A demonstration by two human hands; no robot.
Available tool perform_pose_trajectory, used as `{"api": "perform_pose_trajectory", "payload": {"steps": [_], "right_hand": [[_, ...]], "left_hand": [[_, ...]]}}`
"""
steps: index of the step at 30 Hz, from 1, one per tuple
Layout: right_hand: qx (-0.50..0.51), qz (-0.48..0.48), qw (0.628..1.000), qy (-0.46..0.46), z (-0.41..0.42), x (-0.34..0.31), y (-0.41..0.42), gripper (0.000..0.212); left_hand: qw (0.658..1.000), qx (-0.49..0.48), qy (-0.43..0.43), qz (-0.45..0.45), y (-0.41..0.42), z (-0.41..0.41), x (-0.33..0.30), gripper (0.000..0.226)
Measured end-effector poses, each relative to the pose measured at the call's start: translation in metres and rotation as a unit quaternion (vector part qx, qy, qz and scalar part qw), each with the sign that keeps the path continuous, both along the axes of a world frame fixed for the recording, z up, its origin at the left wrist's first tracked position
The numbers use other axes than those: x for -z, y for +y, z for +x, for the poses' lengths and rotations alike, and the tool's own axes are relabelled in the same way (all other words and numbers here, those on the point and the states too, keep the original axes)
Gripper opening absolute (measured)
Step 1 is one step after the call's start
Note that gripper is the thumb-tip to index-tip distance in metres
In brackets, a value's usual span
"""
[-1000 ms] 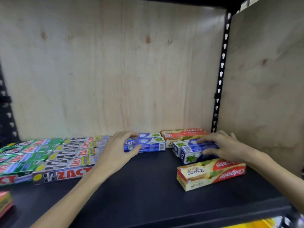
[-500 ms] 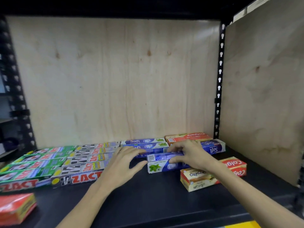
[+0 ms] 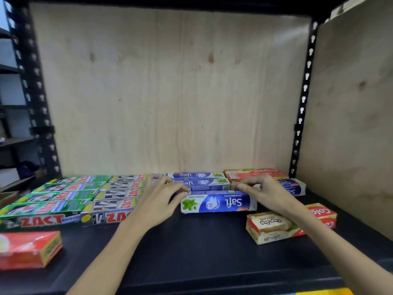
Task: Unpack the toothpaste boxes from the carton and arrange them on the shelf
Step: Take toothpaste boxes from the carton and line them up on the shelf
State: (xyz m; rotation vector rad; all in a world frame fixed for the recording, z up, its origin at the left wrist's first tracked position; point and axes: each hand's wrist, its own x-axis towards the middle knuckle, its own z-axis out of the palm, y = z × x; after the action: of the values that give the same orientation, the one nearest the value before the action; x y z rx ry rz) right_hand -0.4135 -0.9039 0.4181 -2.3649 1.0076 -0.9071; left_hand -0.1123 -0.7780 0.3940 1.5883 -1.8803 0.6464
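My left hand and right hand bracket a long blue-and-white Safi toothpaste box on the black metal shelf, its long axis running left to right, parallel to the shelf's front edge, its printed face toward me with the lettering upside down and the green mint-leaf end pointing left. My left grip is loosely curled, thumb and fingertips touching the box's left end; my right grip is partly closed, fingertips pinching along the box's top back edge near its right end. The box lies flat, just in front of two more blue Safi boxes stacked in rows toward the pale plywood back panel. To their left lie rows of silver-and-red Zact boxes and green Zact boxes, all lengthwise the same way. Behind my right hand sit a red Colgate box and another blue Safi box, angled. Nearer the front, a cream-and-red Colgate box lies askew at right, partly under my forearm, and a red-and-yellow box rests at the left edge, well apart from the rows.
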Motion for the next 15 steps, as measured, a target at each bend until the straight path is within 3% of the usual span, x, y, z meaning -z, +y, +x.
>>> {"api": "perform_pose_trajectory", "payload": {"steps": [3,7,12,15], "right_hand": [[-0.022,0.028,0.999,0.038,-0.004,-0.004,0.004,0.044],[0.006,-0.035,0.981,0.188,-0.006,-0.008,0.008,0.080],[0.028,-0.044,0.943,0.329,0.007,-0.019,0.012,0.092],[0.006,-0.046,0.952,0.301,0.011,-0.024,0.011,0.080]], "left_hand": [[1.000,-0.011,-0.006,-0.009,-0.005,-0.001,0.002,0.032],[0.997,-0.054,-0.050,0.011,-0.010,-0.006,0.003,0.044],[0.990,-0.060,-0.101,0.075,-0.020,-0.013,-0.003,0.079],[0.984,-0.076,-0.139,0.082,-0.017,-0.012,-0.002,0.093]]}}
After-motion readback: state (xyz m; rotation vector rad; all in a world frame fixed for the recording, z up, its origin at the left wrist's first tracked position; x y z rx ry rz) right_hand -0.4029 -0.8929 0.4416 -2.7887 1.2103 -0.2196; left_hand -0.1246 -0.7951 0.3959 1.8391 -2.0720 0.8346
